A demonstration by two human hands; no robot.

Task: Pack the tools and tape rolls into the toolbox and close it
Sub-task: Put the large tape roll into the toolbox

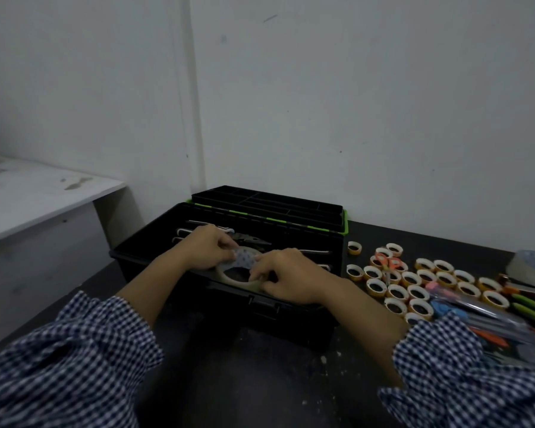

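Both your hands hold the large tape roll [220,271]: left hand [209,248] pinches its far rim, right hand [288,276] has fingers curled on its near-right edge. The roll is tilted over the toolbox [306,325] front rim, above the open compartment, with pliers [250,240] lying behind it inside. The lid [346,223] is folded back near the wall. Small tape rolls [414,282] crowd the table [229,390] just beside the box's right wall. Dark tabletop shows between your forearms.

Grey-white wall [352,103] behind; white shelf [37,196] left; dark tabletop [229,381]; dim light.
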